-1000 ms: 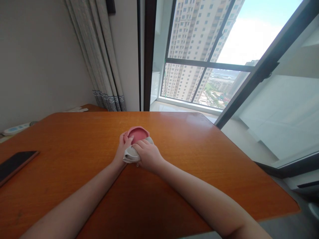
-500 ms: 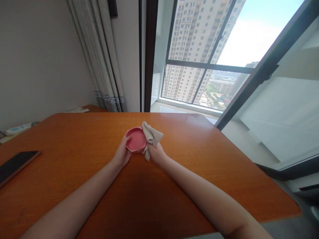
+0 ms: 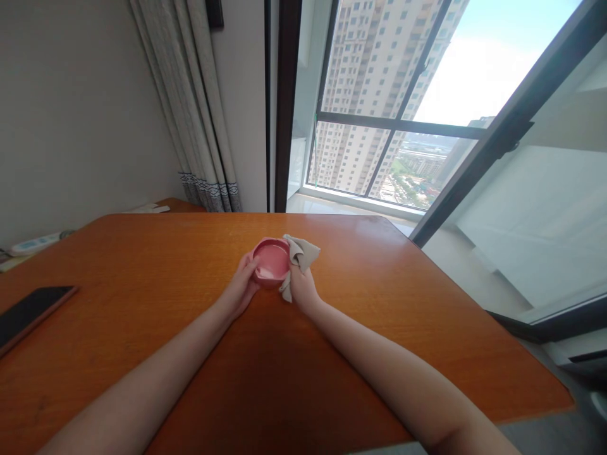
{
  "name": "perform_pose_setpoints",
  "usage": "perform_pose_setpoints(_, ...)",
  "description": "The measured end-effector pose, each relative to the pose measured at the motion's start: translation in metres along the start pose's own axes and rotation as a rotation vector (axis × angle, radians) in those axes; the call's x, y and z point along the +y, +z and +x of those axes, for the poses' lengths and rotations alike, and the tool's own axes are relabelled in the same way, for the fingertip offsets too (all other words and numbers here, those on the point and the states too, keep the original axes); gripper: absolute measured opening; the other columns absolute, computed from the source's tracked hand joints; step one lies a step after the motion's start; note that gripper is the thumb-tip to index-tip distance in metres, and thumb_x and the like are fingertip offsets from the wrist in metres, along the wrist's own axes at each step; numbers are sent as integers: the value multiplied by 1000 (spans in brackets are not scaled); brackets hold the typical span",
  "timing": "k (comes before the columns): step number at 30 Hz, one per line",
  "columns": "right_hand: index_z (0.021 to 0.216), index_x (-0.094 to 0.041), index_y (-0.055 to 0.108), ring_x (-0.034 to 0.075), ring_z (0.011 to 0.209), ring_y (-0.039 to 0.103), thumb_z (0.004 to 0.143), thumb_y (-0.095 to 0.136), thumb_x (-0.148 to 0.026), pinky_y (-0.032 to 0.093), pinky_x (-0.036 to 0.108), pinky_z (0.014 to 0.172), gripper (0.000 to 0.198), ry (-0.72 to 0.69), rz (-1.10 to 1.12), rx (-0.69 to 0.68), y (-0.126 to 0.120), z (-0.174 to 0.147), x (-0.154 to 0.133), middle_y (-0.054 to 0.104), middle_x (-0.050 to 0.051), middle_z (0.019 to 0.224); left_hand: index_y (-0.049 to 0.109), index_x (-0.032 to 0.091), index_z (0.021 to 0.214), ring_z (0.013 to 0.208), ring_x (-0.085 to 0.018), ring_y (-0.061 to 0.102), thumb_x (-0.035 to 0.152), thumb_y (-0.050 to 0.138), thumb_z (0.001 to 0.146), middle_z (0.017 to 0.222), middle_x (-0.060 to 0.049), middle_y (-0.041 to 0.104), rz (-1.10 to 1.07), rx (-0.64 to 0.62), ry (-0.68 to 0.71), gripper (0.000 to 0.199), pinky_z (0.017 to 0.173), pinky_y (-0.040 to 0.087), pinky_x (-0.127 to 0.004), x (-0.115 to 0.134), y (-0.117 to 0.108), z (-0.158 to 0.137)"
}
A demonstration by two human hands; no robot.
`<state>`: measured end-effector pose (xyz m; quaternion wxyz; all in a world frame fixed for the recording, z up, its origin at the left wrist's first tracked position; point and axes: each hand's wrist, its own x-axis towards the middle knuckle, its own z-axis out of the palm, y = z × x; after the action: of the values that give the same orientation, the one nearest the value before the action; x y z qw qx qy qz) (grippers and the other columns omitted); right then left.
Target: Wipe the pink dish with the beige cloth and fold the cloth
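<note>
A shallow pink bowl (image 3: 272, 258) is tilted so that its inside faces me, over the middle of the wooden table. My left hand (image 3: 245, 281) grips its left side, with the thumb over the rim and the other fingers behind. Bunched in my right hand (image 3: 303, 285) is a light grey cloth (image 3: 302, 253), pressed against the bowl's right rim. The cloth's folds hide some of the right fingers, and one end hangs below the bowl.
On the table's left edge lies a dark phone (image 3: 35, 313). Behind it is a white device (image 3: 38, 244). A grey curtain (image 3: 190, 114) hangs beyond the table (image 3: 360, 354), and a dark-framed window (image 3: 393, 123) stands at the far right.
The bowl, the cloth and both hands have shifted slightly to the right. The bowl's tilt has changed, and light now shines on its inside. Both grips are kept.
</note>
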<state>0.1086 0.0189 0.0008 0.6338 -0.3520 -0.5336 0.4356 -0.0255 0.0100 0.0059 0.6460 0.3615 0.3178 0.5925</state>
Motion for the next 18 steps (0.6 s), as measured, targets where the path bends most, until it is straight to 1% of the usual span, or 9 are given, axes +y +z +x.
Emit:
perform_pose_setpoints(2,122,-24,56,22,125,45,86,48,-45,32,40,108,42,-27,29,-34,-4,5,-1,54,4,131,53,25,119,112,-25,54,36,67,73,127,-7,54,76,40,-27,49,81,53,-34,0,-3,0)
perform_pose_setpoints(4,121,-24,57,22,127,44,85,51,-43,29,40,110,41,-36,9,-81,-4,6,1,53,3,132,56,24,116,111,-24,54,33,66,73,124,-6,57,127,94,-22,45,81,52,-32,-1,-5,2)
perform_pose_setpoints(5,122,-24,56,22,127,43,84,52,-44,29,41,110,43,-22,-1,-84,-3,5,4,54,3,131,57,22,113,109,-23,55,32,65,73,120,-6,59,135,123,-3,42,81,52,-30,-2,-6,3)
perform_pose_setpoints(8,126,-22,51,24,123,47,84,51,-48,35,45,106,50,98,16,-29,7,-5,15,59,5,124,58,20,109,103,-18,58,28,61,75,112,-4,62,87,220,83,34,83,51,-28,-5,-8,7)
perform_pose_setpoints(10,126,-20,50,25,120,50,83,50,-52,39,46,102,54,178,21,6,16,-14,21,62,8,117,56,22,110,100,-18,58,28,60,76,112,-4,61,27,254,104,34,81,52,-30,-5,-7,9)
perform_pose_setpoints(13,126,-18,50,26,117,52,79,55,-52,40,45,101,58,199,-7,51,22,-21,27,63,10,114,53,24,112,99,-18,59,29,62,76,115,-4,60,-18,225,85,37,79,54,-32,-4,-4,8)
perform_pose_setpoints(16,129,-18,47,24,117,52,77,59,-49,41,43,100,61,140,10,116,17,-18,23,61,10,119,52,26,115,101,-19,58,31,64,75,121,-4,56,0,124,55,42,78,54,-31,-1,0,5)
perform_pose_setpoints(18,128,-19,48,23,119,50,80,56,-46,40,41,102,56,87,54,115,10,-10,15,58,9,124,52,28,118,104,-20,57,36,63,76,125,-4,54,32,74,17,44,79,54,-32,0,1,3)
